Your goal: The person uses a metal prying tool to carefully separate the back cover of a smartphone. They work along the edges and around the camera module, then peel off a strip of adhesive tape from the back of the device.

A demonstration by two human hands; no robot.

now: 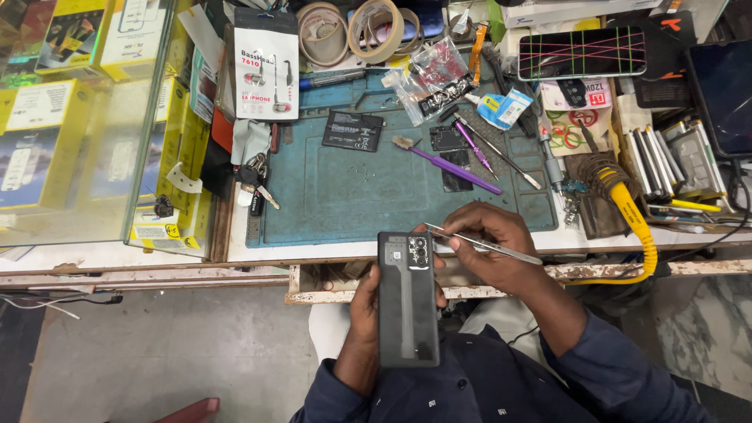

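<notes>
My left hand grips a dark grey phone from its left side, back facing up, camera block at the top. My right hand holds thin metal tweezers, their tips resting at the right edge of the phone's camera block. Both hands hover over my lap, just in front of the bench edge.
A teal repair mat covers the bench, carrying a black battery, a purple brush, a purple screwdriver and small black parts. A yellow soldering iron lies right. Tape rolls, keys, yellow boxes and a glass case stand around.
</notes>
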